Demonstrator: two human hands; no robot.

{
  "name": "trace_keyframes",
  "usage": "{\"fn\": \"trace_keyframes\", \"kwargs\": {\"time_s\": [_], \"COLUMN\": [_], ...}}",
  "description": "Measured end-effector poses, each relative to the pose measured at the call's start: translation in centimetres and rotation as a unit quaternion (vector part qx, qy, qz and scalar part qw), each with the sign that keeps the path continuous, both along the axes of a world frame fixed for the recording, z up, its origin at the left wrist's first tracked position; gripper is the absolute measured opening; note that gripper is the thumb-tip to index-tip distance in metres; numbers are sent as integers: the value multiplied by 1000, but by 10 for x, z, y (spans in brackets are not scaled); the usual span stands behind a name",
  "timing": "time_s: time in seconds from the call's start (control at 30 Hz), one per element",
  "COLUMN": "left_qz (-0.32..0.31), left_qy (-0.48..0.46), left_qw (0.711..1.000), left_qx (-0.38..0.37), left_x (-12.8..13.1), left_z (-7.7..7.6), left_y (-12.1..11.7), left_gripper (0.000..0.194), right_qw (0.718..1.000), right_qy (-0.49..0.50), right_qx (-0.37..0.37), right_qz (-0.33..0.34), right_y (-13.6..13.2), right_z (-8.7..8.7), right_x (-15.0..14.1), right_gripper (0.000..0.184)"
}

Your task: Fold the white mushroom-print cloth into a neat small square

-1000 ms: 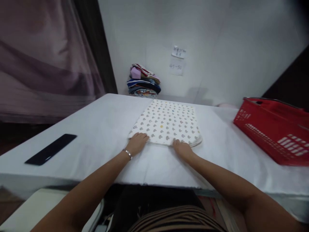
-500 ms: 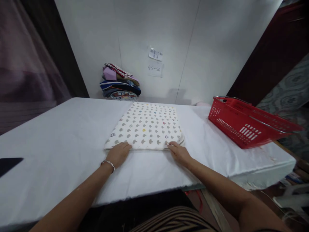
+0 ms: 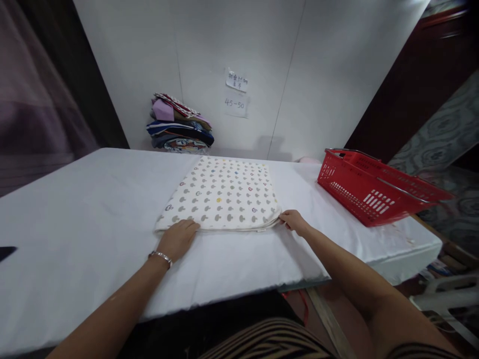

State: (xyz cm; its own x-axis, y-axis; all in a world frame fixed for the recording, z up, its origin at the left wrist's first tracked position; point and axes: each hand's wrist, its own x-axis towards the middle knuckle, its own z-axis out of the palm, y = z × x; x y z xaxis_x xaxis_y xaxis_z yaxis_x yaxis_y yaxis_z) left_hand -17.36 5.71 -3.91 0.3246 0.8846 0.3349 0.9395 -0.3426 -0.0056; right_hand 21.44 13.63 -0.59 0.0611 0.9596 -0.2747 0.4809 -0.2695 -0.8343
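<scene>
A folded white cloth with a grey mushroom-like print and a few coloured motifs lies flat on the table. My left hand, with a bracelet at its wrist, rests on the near edge towards the left corner. Its fingers are stretched out over the fabric. At the rounded near right corner, my right hand pinches the layered edge between thumb and fingers. The layers show along the near side, and a small pale tag sticks out close to that corner.
The table has a white cover. A red plastic basket with metal handles stands on the right. Behind the far edge rises a stack of folded clothes. Paper notes hang on the wall. A dark flat object is cut off at left.
The view has swung to the right. My right hand has slid rightwards along the near edge and now grips the corner. My left hand stays at the cloth's near left edge.
</scene>
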Motion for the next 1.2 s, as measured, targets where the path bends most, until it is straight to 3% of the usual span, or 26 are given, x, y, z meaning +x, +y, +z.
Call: {"fn": "trace_keyframes", "kwargs": {"time_s": [0.3,0.7,1.0,1.2], "left_qz": [9,19,25,21], "left_qy": [-15,-28,-28,-31], "left_qw": [1000,999,999,999], "left_qx": [0,-13,-27,-31], "left_x": [1,2,2,2], "left_z": [0,2,2,1], "left_y": [-1,-2,-1,-1], "left_gripper": [28,27,27,28], "right_qw": [999,998,995,990], "right_qy": [-4,-31,-54,-79], "right_qx": [-39,-53,-83,-114], "right_qz": [18,17,9,1], "right_y": [9,14,17,15], "right_z": [7,14,6,8], "right_x": [-3,-7,10,5], "right_gripper": [23,24,20,16]}}
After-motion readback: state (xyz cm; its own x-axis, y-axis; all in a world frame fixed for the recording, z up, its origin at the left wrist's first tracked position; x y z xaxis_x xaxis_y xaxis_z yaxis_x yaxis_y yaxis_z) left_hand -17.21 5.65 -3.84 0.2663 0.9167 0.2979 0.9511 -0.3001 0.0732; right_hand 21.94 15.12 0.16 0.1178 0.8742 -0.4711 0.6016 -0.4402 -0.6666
